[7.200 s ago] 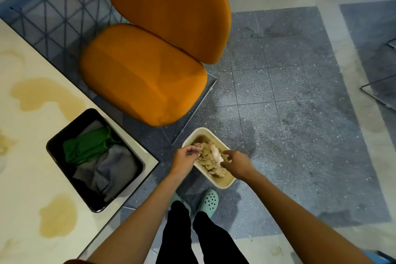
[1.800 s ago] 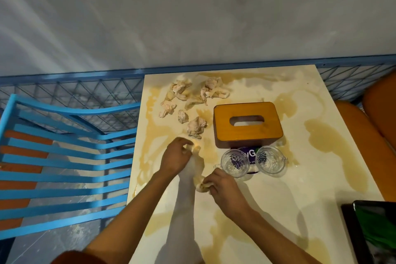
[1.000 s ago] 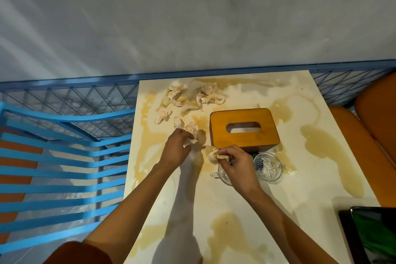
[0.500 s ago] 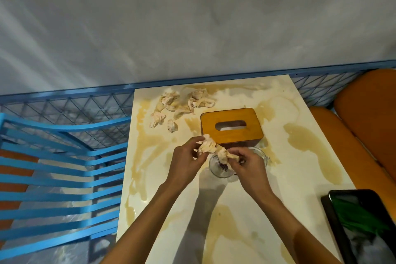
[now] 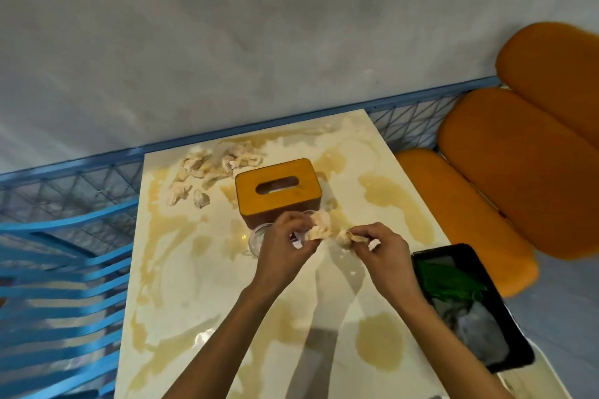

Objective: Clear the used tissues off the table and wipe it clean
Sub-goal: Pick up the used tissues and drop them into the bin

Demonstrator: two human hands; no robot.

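Both hands have drifted right since half a second ago, and the view has turned with them, so more of the orange seat [image 5: 486,204] shows. Left hand [image 5: 285,246] pinches a crumpled tissue [image 5: 321,225]. Right hand [image 5: 385,253] pinches a second tissue [image 5: 345,240]. They are close together but not touching, raised above the counter [image 5: 194,285] in front of a wooden tissue box [image 5: 278,188]. A glass [image 5: 257,238] is partly hidden behind the left hand.

Judging by what lies here, the job is at an early stage. A pile of used tissues [image 5: 214,165] sits at the far left corner, near the box. Brown stains [image 5: 379,343] spread over much of the surface, and no wiping looks done.

A blue railing [image 5: 81,185] runs along the far edge. A blue chair [image 5: 64,269] stands close on the left, and the orange seat on the right. A black tray [image 5: 418,257] holding a green cloth [image 5: 450,282] sits at the near right edge. Arms have most room over the near middle.
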